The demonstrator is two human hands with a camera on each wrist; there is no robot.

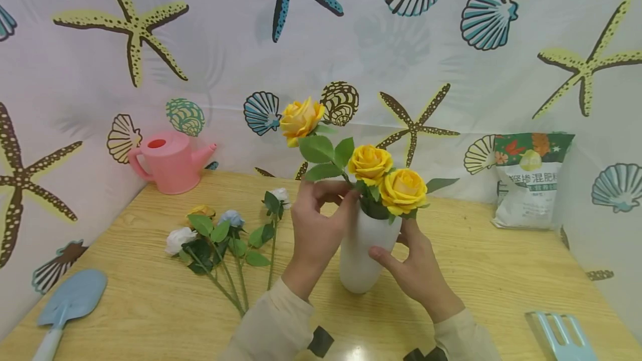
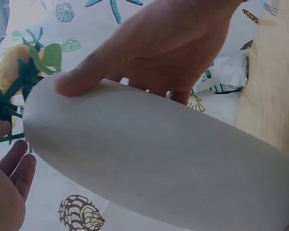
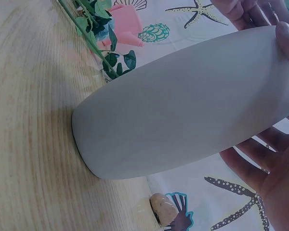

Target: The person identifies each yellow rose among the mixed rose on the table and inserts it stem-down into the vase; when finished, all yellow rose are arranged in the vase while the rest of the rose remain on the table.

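A white vase (image 1: 368, 249) stands upright on the wooden table, and my right hand (image 1: 418, 272) grips its right side, thumb in front and fingers behind. Two yellow roses (image 1: 386, 177) rest in its mouth. My left hand (image 1: 321, 219) is at the left of the rim and pinches the stem of a third yellow rose (image 1: 302, 118), whose bloom leans up and left with green leaves below it. In the left wrist view the vase (image 2: 149, 149) fills the middle, with the left fingers beside its mouth. The stems' lower ends are hidden inside the vase.
Left of the vase lie a white rose (image 1: 179, 240), a blue rose (image 1: 232, 219) and other cut flowers. A pink watering can (image 1: 173, 166) stands behind them. A blue shovel (image 1: 75, 299) lies front left, a blue fork (image 1: 562, 336) front right, a fertilizer bag (image 1: 531, 183) back right.
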